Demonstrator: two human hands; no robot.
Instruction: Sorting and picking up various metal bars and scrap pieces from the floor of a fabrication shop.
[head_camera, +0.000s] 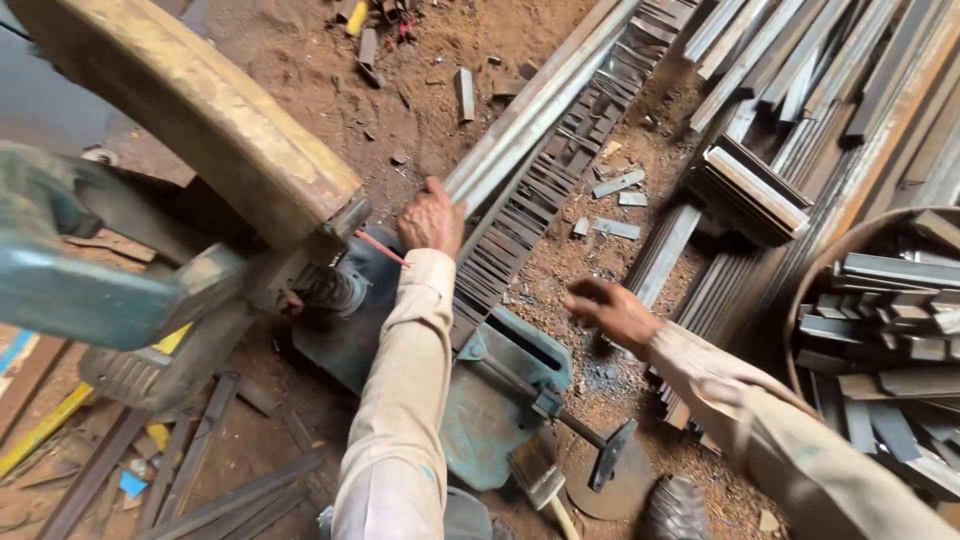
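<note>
the left hand (432, 218) is clamped on the near end of a long steel angle bar (540, 105), whose long axis runs from the teal chop saw base (500, 390) up and away toward the top right, one of about three such bars lying side by side. the right hand (615, 312) hovers right of the saw base, fingers loosely spread and holding nothing, above rusty filings. one round tub (815, 270) of short cut pieces stands far right of the saw, and one brush (540, 475) lies against its near edge.
</note>
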